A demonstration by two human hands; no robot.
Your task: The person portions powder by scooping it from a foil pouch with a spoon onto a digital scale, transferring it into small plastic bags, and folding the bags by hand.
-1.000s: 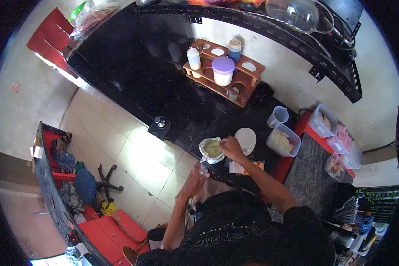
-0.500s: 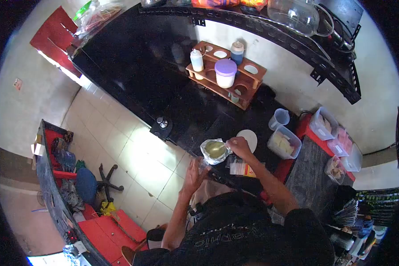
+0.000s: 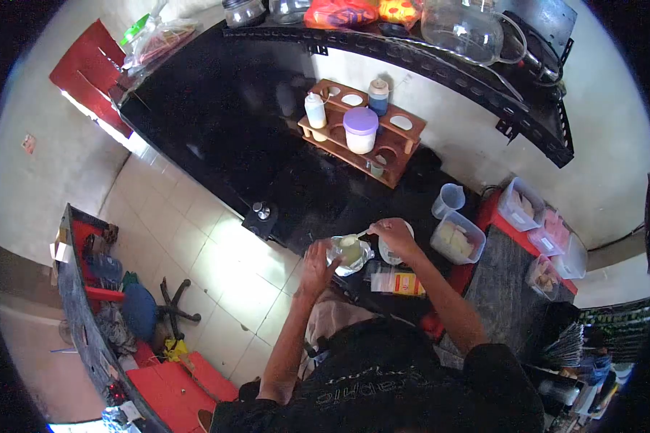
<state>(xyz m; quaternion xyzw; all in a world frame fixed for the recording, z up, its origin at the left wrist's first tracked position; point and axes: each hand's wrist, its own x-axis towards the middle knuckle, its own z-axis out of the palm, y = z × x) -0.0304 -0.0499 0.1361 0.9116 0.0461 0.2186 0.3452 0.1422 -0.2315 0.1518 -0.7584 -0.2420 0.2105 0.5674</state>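
Note:
A silvery foil pouch [image 3: 366, 252] with its mouth spread wide holds a pale yellow-green substance. My left hand [image 3: 315, 270] is at the pouch's left edge, its thumb and fingers closed about the rim; part of the grip is hidden. From the right, my right hand [image 3: 392, 235] pinches the handle of a light-coloured spoon [image 3: 349, 240], whose head is over the pouch's mouth. Partly behind that hand is a round white plate-like disc [image 3: 391, 255]. A clear packet with a yellow label [image 3: 406, 283] lies below my right hand.
A wooden rack [image 3: 330, 134] on the black counter [image 3: 282, 177] holds bottles and a purple-lidded tub [image 3: 360, 130]. To the right stand a clear jug [image 3: 449, 198] and an open plastic box [image 3: 458, 238]. More boxes line the side counter. A dark shelf [image 3: 412, 47] overhangs the counter.
My left hand has risen from below the pouch to its left rim. The spoon in my right hand has lifted, so its head shows more. The camera view has shifted slightly.

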